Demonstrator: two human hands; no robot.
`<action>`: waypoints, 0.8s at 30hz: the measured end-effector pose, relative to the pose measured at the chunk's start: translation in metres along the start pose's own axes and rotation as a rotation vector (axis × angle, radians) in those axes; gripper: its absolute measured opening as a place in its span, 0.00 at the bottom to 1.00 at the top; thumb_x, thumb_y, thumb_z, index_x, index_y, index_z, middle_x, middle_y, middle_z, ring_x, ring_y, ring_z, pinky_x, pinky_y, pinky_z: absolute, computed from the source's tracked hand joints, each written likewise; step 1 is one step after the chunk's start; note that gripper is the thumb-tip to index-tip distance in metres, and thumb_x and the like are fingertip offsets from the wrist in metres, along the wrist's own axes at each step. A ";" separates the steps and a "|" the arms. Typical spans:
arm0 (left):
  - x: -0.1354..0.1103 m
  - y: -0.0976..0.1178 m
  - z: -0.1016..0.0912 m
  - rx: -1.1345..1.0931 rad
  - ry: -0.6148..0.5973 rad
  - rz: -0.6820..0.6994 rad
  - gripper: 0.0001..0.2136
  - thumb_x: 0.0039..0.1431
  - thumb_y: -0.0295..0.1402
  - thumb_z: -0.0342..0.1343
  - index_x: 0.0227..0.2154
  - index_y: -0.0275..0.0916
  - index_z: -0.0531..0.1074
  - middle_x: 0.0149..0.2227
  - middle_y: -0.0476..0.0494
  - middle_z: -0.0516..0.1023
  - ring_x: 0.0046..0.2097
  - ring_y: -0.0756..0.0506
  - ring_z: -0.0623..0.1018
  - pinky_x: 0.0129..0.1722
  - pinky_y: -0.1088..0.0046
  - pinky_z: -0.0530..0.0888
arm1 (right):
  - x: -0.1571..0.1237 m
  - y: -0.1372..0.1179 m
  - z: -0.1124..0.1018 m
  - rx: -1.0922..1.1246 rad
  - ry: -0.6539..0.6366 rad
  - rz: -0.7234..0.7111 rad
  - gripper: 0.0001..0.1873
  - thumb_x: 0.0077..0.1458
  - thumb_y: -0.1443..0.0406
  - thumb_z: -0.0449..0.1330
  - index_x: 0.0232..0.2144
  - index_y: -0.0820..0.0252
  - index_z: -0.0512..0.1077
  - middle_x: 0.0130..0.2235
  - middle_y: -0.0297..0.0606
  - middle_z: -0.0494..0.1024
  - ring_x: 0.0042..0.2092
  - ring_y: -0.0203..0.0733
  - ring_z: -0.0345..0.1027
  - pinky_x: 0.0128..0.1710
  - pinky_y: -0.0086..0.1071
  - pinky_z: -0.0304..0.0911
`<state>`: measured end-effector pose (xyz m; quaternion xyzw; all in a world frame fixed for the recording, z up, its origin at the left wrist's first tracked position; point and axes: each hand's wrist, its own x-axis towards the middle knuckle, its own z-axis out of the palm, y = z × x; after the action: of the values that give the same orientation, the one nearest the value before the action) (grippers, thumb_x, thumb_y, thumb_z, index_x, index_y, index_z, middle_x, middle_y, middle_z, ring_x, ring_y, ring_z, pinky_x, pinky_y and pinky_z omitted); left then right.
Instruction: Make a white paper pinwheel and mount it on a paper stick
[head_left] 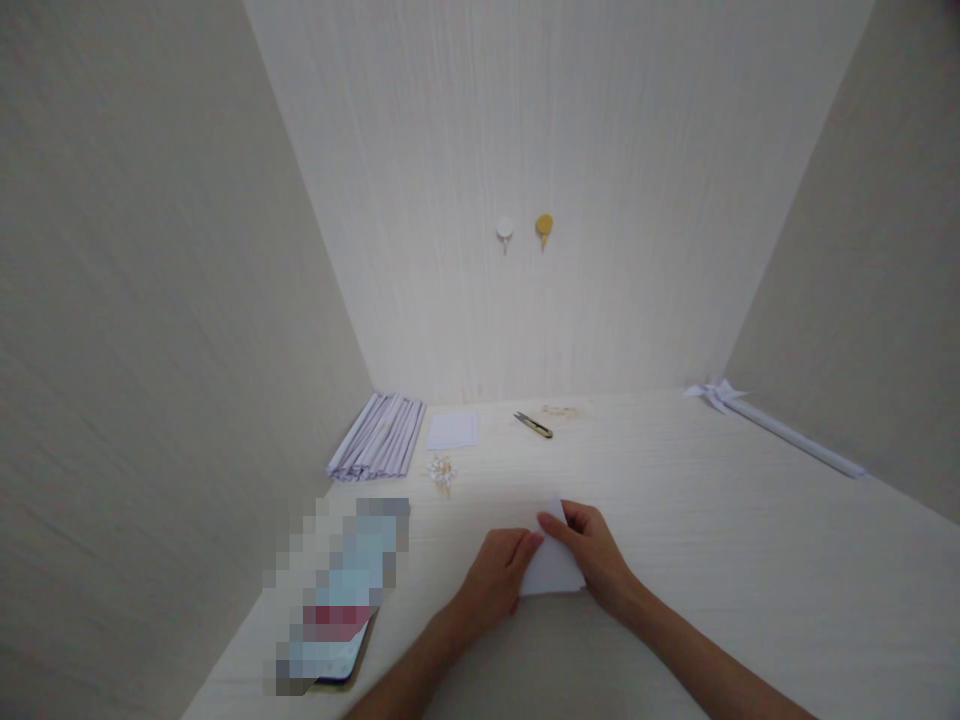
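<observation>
Between my two hands is a white sheet of paper [553,572], held a little above the white table. My left hand [501,566] grips its left edge, the thumb lying on top. On the opposite side my right hand [596,548] pinches the paper near its upper corner, with the thumb across the front. The fingers behind the sheet are mostly hidden. Beyond the hands lie small thread snips [534,426], their blades pointing to the far left. A small pile of white and yellowish bits [441,470] rests to the left of them.
Several rolled paper sticks [379,438] lie by the left wall, beside flat white paper [452,430]. A blurred phone [341,610] is at near left. A long white paper roll [799,438] runs along the right wall. White [505,229] and yellow [544,225] hooks are on the back wall.
</observation>
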<state>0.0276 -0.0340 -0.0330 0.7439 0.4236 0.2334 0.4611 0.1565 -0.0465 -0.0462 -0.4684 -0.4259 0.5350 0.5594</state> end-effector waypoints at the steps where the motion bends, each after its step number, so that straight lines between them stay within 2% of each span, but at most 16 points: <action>1: 0.000 0.000 0.000 0.010 0.000 0.002 0.21 0.51 0.45 0.37 0.17 0.34 0.64 0.14 0.53 0.59 0.15 0.54 0.59 0.14 0.78 0.55 | 0.000 0.000 0.000 0.002 -0.004 -0.007 0.13 0.38 0.59 0.59 0.15 0.63 0.64 0.16 0.27 0.62 0.18 0.29 0.51 0.16 0.24 0.46; 8: 0.001 0.000 0.000 0.026 0.008 0.020 0.19 0.52 0.43 0.36 0.15 0.36 0.61 0.14 0.52 0.58 0.17 0.54 0.59 0.16 0.77 0.55 | 0.000 0.002 -0.002 0.002 -0.024 -0.037 0.14 0.39 0.59 0.59 0.15 0.63 0.62 0.15 0.26 0.59 0.17 0.28 0.49 0.16 0.24 0.45; 13: 0.001 0.001 0.000 0.079 0.002 0.026 0.19 0.52 0.43 0.37 0.14 0.36 0.60 0.14 0.53 0.57 0.18 0.53 0.58 0.18 0.76 0.54 | 0.003 0.002 -0.003 0.002 0.087 -0.060 0.18 0.40 0.57 0.57 0.12 0.61 0.56 0.13 0.24 0.52 0.16 0.26 0.44 0.14 0.23 0.40; 19: 0.002 0.000 0.000 0.080 -0.047 0.021 0.19 0.52 0.44 0.36 0.15 0.37 0.59 0.14 0.53 0.58 0.18 0.53 0.58 0.18 0.76 0.54 | 0.004 0.001 -0.004 0.051 0.103 -0.088 0.17 0.40 0.58 0.58 0.13 0.61 0.57 0.13 0.24 0.54 0.15 0.26 0.45 0.13 0.23 0.40; 24: 0.001 -0.001 -0.002 -0.005 -0.098 -0.019 0.18 0.51 0.45 0.37 0.17 0.37 0.58 0.15 0.55 0.57 0.16 0.54 0.58 0.15 0.77 0.54 | 0.003 -0.001 -0.006 0.056 0.129 -0.125 0.16 0.40 0.59 0.58 0.14 0.61 0.57 0.13 0.24 0.54 0.15 0.26 0.45 0.13 0.23 0.40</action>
<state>0.0263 -0.0316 -0.0334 0.7493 0.4070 0.1936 0.4853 0.1631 -0.0442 -0.0470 -0.4585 -0.4023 0.4793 0.6310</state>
